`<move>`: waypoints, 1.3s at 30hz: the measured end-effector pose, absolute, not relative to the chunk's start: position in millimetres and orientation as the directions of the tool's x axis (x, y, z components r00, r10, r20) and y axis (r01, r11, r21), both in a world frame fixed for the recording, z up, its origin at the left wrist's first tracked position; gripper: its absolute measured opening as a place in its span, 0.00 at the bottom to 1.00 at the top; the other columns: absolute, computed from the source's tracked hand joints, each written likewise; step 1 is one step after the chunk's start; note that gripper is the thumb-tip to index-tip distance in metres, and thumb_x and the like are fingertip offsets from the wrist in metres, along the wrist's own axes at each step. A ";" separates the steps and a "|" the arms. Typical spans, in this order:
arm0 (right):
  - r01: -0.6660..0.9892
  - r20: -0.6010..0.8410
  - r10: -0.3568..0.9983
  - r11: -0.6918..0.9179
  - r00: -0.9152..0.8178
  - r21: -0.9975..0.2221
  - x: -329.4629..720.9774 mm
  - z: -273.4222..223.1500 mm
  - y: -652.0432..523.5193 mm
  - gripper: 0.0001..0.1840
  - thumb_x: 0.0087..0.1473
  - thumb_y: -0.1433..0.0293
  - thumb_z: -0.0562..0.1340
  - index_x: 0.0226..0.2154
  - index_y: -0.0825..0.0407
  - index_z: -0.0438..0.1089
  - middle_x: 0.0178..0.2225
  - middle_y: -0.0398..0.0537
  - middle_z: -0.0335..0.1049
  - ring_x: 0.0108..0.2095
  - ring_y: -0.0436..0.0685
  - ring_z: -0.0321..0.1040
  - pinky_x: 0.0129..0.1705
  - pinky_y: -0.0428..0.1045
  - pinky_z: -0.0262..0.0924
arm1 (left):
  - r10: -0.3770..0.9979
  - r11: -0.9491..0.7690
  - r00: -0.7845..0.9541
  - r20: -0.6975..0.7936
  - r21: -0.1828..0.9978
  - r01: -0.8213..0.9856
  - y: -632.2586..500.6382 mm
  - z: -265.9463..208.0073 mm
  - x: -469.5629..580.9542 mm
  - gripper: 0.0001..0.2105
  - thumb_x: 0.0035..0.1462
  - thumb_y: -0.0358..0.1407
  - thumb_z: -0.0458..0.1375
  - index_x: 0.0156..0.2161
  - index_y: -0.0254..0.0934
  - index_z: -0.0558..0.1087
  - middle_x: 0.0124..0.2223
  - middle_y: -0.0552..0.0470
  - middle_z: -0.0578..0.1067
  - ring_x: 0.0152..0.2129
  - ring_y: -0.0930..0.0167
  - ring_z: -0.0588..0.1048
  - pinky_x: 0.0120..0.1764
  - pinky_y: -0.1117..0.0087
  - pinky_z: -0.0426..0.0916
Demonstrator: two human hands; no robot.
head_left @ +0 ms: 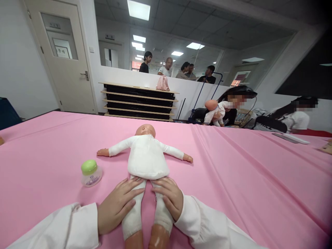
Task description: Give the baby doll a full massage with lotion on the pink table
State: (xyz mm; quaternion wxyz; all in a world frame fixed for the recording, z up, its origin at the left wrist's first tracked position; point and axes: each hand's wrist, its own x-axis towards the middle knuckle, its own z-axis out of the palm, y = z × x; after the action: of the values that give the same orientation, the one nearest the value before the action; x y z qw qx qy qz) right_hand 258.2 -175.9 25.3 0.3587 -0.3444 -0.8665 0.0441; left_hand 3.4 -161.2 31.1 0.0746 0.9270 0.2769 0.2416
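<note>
A baby doll (148,155) with a white cloth body lies stretched out on the pink-covered table (64,138), its head away from me and its arms spread wide. My left hand (118,204) rests flat across the doll's upper leg on the left, fingers extended. On the other upper leg lies my right hand (169,197), its fingers likewise stretched out over the white cloth. Both palms face down. The doll's lower legs run toward me and leave the bottom of the view. Left of the doll stands a small clear jar (92,177) with a green lid.
Behind the table is a low stack of shelves (140,100) with a pink bag (162,83) on top. A co-worker at the back right holds another doll (215,111). Flat items (290,138) lie at the table's far right. Several people stand behind the window.
</note>
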 end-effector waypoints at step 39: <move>0.315 0.449 0.329 0.943 -0.831 -0.109 242.1 34.4 -200.3 0.29 0.57 0.51 0.39 0.42 0.51 0.65 0.35 0.46 0.72 0.37 0.52 0.64 0.52 0.55 0.48 | 0.217 -0.957 0.863 0.456 0.274 0.096 -179.8 38.3 8.5 0.19 0.60 0.44 0.41 0.54 0.42 0.61 0.49 0.51 0.71 0.51 0.68 0.65 0.57 0.61 0.52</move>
State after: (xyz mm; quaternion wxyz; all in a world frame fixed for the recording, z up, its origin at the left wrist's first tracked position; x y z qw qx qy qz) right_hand 242.1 -200.3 34.4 0.2373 -0.1682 -0.9566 0.0153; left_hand 8.5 -179.8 38.3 0.1217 0.9575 0.0815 0.2486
